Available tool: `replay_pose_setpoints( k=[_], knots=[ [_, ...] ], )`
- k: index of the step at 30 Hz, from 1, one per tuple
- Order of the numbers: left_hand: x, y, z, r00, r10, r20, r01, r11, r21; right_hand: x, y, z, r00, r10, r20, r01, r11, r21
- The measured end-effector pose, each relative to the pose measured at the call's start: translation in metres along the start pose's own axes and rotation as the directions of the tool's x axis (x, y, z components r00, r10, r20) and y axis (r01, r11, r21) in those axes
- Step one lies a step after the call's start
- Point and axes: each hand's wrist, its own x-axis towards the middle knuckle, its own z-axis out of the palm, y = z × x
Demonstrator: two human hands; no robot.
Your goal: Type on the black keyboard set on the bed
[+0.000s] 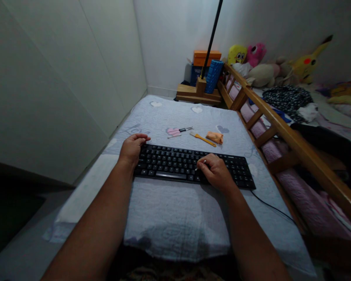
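A black keyboard [175,162] lies across a pale blue bedsheet [163,210]. My left hand [132,148] grips the keyboard's left end, fingers curled over its far corner. My right hand [215,170] rests on the keys right of the middle, fingers pinched on a small thin white stick [201,164] whose tip touches the keys. A black cable [269,205] runs off the keyboard's right end.
Beyond the keyboard lie a pink item with a small dark tool [178,130], an orange-handled brush [203,139] and an orange cloth [215,137]. A wooden bed rail [280,125] runs along the right, plush toys [260,62] behind it. White walls [61,78] close the left.
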Motion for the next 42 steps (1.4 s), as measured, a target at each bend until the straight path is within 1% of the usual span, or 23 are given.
replay_pose_setpoints(
  k=[12,26,35,42],
  knots=[
    [0.000,-0.001,-0.001,1.000,0.012,-0.002,-0.012,1.000,-0.001,-0.001,0.003,-0.003,1.000,-0.004,-0.019,0.004,1.000,0.002],
    [-0.001,0.001,0.001,1.000,-0.001,-0.006,0.001,1.000,0.020,0.001,-0.001,0.006,0.999,-0.044,-0.023,0.045,0.998,0.047],
    [0.000,0.000,0.000,1.000,-0.015,-0.001,0.015,1.000,-0.004,0.000,-0.001,-0.003,1.000,-0.004,0.005,0.004,1.000,0.028],
    [-0.003,0.004,0.002,1.000,-0.020,-0.010,0.020,1.000,0.011,-0.001,0.002,-0.005,1.000,0.013,0.007,-0.013,1.000,0.018]
  ],
)
